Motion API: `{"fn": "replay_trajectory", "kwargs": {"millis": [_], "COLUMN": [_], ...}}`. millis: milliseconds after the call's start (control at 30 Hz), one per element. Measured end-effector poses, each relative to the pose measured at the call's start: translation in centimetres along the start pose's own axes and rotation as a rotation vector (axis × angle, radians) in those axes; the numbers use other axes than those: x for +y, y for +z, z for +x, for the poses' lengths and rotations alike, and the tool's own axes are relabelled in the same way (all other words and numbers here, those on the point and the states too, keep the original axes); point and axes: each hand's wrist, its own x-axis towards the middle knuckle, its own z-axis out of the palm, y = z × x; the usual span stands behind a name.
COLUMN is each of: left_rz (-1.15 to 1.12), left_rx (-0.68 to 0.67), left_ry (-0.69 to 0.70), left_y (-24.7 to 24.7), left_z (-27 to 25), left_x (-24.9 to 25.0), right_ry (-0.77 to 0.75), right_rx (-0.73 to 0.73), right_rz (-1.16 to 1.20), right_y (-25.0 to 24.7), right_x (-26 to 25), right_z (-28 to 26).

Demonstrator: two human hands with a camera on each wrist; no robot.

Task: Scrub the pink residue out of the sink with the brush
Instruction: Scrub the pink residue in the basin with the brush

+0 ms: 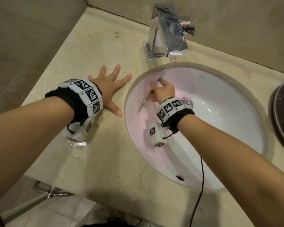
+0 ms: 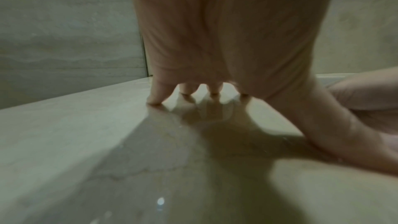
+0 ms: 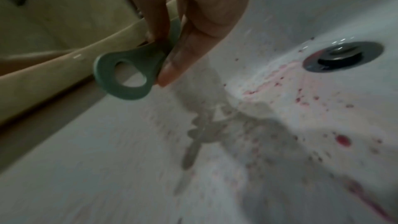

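**Brush worked high on basin wall; splatter risk**

Green-handled brush (image 1: 152,93) is pinched in the right hand (image 1: 162,92), bristle end up past the fingertips at the sink (image 1: 236,99) rim. Pink residue (image 3: 342,140) lies below the wrist toward the drain (image 3: 343,56). Left hand (image 1: 108,86) is spread flat on the wet countertop (image 1: 92,161). Likely faults: the thin handle twisting in a light pinch, residue flicked onto the counter, the bracing palm sliding on water.
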Motion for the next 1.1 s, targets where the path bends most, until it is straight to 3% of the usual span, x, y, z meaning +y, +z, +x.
{"fn": "replay_trajectory", "kwargs": {"millis": [100, 200, 333, 433, 600, 733, 867, 1100], "left_rz": [-0.006, -0.018, -0.007, 0.0, -0.013, 0.001, 0.031, -0.081], "left_rx": [-0.008, -0.005, 0.022, 0.031, 0.048, 0.057, 0.071, 0.086], "left_ry": [-0.006, -0.006, 0.002, -0.006, -0.012, -0.021, -0.025, -0.066], "left_y": [-0.1, 0.0, 0.2, 0.2, 0.3, 0.3, 0.3, 1.1], "left_z": [-0.1, 0.0, 0.1, 0.1, 0.2, 0.2, 0.0, -1.8], "left_x": [0.0, 0.0, -0.1, -0.1, -0.1, -0.1, 0.2, 0.8], "right_ry": [0.011, 0.011, 0.074, 0.044, -0.071, -0.066, -0.059, -0.191], "right_rx": [0.146, 0.143, -0.179, -0.433, -0.685, -0.825, -0.875, -0.796], "right_rz": [0.095, 0.021, -0.192, -0.604, -1.171, -1.373, -1.512, -1.529], "right_y": [-2.2, -2.3, -1.3, -1.4, -4.0, -6.7, -8.4, -6.9], "right_x": [-0.5, 0.2, 1.5, 2.9, 4.5, 5.6, 5.5, 5.2], "right_z": [1.2, 1.3, -0.5, -1.7, -3.1, -4.0, -4.3, -4.4]}}
